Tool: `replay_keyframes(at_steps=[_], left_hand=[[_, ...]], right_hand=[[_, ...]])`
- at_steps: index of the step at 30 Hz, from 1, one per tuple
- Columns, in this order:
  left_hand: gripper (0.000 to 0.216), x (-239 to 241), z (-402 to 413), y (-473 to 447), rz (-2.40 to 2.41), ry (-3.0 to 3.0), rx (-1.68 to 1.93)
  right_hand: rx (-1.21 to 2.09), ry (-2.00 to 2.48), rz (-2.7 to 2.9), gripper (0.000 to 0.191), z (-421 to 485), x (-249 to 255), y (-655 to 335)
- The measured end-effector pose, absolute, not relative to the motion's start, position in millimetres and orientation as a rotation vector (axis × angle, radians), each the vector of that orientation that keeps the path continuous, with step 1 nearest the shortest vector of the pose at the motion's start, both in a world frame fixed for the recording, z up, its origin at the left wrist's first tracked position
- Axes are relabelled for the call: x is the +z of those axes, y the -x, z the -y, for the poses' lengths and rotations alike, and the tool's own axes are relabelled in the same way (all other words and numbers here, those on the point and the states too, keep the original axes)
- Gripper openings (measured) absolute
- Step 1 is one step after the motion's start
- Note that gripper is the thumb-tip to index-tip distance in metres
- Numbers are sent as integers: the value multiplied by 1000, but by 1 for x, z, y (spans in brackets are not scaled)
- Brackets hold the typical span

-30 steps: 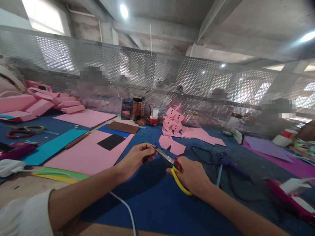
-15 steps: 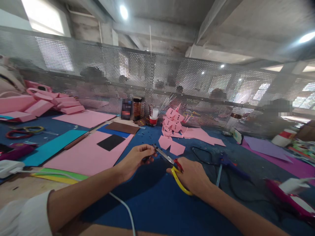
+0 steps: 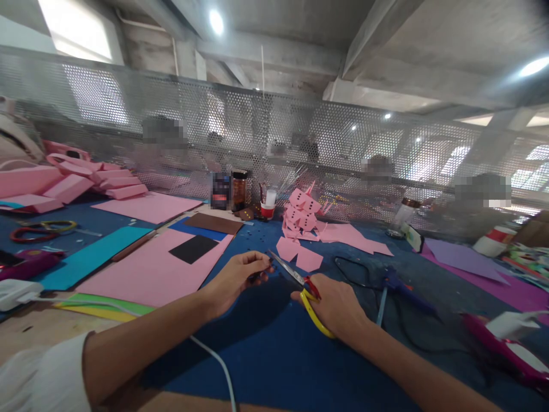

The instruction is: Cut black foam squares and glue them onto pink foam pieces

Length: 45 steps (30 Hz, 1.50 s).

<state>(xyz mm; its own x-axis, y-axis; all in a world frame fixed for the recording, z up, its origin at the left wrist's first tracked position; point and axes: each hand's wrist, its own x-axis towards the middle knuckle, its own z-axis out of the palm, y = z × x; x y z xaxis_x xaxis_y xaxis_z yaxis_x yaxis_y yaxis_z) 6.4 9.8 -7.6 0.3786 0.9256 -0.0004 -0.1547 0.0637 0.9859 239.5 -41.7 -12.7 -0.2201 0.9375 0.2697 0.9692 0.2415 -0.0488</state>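
Already a heap of dotted pink pieces [image 3: 302, 217] lies cut on the bench [image 3: 274, 355]. Nearer, the left hand [image 3: 238, 278] pinches a small dark scrap [image 3: 256, 276] in its fingers at the tips of the scissors [image 3: 295, 277], and the right hand [image 3: 338, 309] has its fingers curled through the handles. Behind, a red cup [image 3: 268, 210] holds a white tube; what fills the jar [image 3: 239, 190] is unclear.

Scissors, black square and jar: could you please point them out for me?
scissors [image 3: 288, 270], head view, on the blades.
black square [image 3: 194, 248], head view, at its middle.
jar [image 3: 239, 191], head view, on its brown body.
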Motion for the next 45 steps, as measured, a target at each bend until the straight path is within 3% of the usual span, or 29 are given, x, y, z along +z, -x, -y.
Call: replay_keyframes(at_steps=[45], left_hand=[[12, -7, -8, -7, -737, -1210, 1007]], right_hand=[[-100, 1782, 2241, 44, 47, -15, -234]])
